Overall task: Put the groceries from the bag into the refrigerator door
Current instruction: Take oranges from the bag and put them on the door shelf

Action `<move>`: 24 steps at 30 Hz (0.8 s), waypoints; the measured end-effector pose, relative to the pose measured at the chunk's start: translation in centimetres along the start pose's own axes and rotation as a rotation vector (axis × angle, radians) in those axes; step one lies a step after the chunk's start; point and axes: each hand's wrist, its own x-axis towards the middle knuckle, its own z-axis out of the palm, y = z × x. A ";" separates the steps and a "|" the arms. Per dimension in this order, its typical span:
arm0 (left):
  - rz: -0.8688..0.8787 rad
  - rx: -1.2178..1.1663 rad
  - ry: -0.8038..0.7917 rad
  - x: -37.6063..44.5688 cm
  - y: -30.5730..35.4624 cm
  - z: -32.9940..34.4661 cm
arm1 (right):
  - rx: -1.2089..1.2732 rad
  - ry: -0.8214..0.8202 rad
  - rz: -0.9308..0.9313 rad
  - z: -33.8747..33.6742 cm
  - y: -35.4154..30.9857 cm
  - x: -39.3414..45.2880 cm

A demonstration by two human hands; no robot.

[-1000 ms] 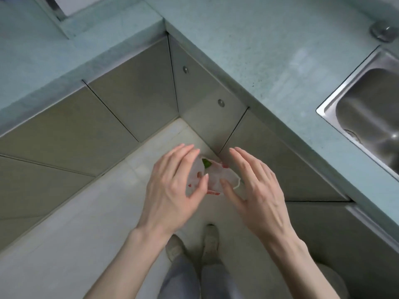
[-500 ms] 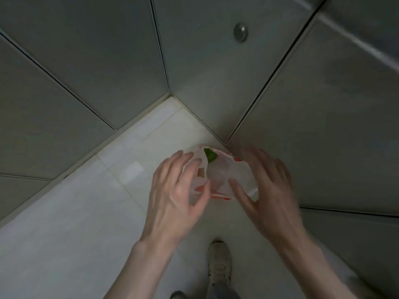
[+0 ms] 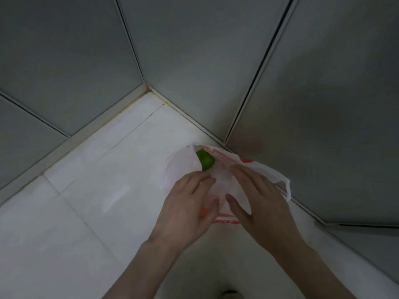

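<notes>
Cabinet fronts (image 3: 194, 50): grey panels with dark seams, meeting in an inner corner at the top of the view and running down both sides.
Floor (image 3: 75, 201): pale glossy tiles, filling the wedge between the two runs of panels; a shoe tip (image 3: 230, 294) shows at its bottom edge.
Bag (image 3: 179, 169): thin white plastic with red print, lying on the floor against the foot of the right-hand cabinet run, a short way out from the corner; its mouth gapes toward the corner and one handle loop (image 3: 285, 186) trails to the right along the cabinet foot.
Left hand (image 3: 187, 210): laid on the near left side of the bag, fingers bent onto the plastic, thumb against the film; whether it actually pinches the plastic cannot be told.
Right hand (image 3: 259, 203): on the near right side of the bag, fingers spread and nearly straight, pressing the plastic, thumb toward the left hand.
Green item (image 3: 205, 161): rounded, bright green, inside the bag at its open mouth, just beyond the left hand's fingertips.
Orange patch (image 3: 202, 209): something orange shows through the film beside the left thumb; too blurred to name.
</notes>
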 end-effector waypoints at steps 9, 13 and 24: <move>0.133 0.084 -0.234 3.2 -6.1 5.9 | 0.044 -0.079 0.024 6.6 3.4 0.9; 0.081 0.058 -0.256 3.6 -8.7 6.0 | -0.043 -0.108 -0.081 8.8 3.1 1.7; -0.065 0.312 -0.321 2.1 -11.0 3.6 | -0.097 -0.394 0.110 12.0 0.3 2.5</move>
